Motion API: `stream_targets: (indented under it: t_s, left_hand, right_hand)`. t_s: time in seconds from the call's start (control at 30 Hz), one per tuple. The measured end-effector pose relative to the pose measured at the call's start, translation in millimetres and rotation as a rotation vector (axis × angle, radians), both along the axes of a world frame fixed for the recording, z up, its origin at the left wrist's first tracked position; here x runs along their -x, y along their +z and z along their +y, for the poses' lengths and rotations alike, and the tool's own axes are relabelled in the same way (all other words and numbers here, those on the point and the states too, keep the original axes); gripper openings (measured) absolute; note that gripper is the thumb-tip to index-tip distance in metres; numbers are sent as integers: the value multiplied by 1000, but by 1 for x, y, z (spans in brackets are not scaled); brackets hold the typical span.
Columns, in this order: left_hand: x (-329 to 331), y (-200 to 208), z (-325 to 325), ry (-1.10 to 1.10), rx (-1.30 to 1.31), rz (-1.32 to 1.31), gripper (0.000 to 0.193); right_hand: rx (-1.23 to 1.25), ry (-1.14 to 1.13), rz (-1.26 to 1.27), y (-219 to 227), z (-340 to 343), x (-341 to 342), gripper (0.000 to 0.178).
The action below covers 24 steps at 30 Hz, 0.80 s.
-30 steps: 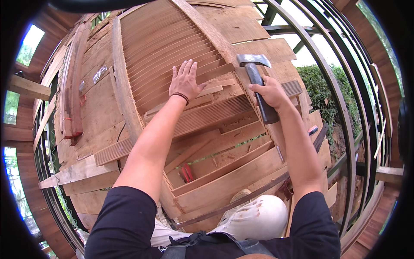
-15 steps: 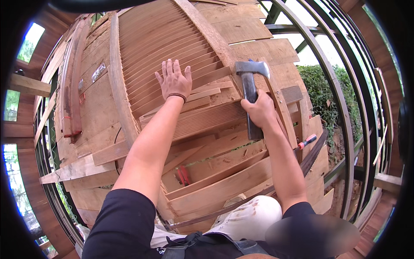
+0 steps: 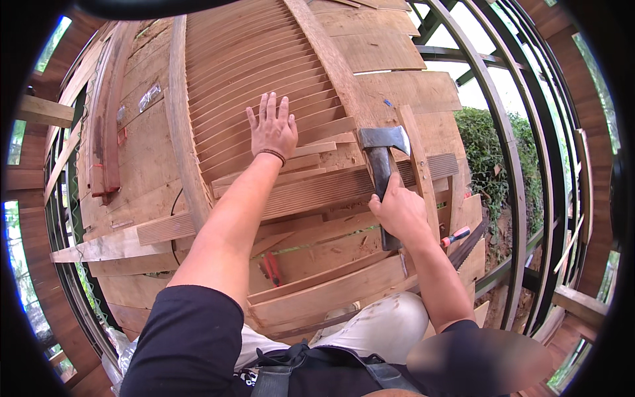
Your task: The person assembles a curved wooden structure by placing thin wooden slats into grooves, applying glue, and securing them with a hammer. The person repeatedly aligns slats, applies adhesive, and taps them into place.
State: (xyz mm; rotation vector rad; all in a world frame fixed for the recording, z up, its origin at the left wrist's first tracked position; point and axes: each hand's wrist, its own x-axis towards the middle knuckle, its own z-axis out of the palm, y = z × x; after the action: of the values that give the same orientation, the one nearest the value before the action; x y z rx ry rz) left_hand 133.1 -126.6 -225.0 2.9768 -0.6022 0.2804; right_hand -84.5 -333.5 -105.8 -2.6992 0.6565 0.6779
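Note:
My left hand (image 3: 274, 129) lies flat with fingers spread on the thin slats of a louvered wooden panel (image 3: 241, 63). Its slats run between two long side rails, the right rail (image 3: 327, 53) and the left rail (image 3: 177, 99). In my right hand (image 3: 402, 210) is a hatchet (image 3: 382, 139), gripped around its dark handle with the index finger stretched along it. The steel head points away from me, over the near end of the right rail, its cutting edge turned right. Whether the head touches the wood I cannot tell.
A ribbed plank (image 3: 311, 192) crosses under the panel's near end. Red-handled pliers (image 3: 271, 268) lie close to me; a saw with a red handle (image 3: 455, 236) rests at right. Reddish boards (image 3: 106, 132) are stacked left. Dark metal framing (image 3: 506, 132) borders a drop with greenery.
The hatchet and my right hand have come down and nearer to me. My left hand stays on the slats, and the whole view has shifted slightly.

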Motion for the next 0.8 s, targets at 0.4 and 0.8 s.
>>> stream_targets:
  t_s: [0.4,0.8]
  left_hand:
    - [0,-7,2,-41,96,-41,50]
    - [0,-6,5,-57,136,-44,47]
  right_hand:
    - [-171,153,-660,-30,38,-81,38]
    - [-59,102,-47,-40,-37,-174,99]
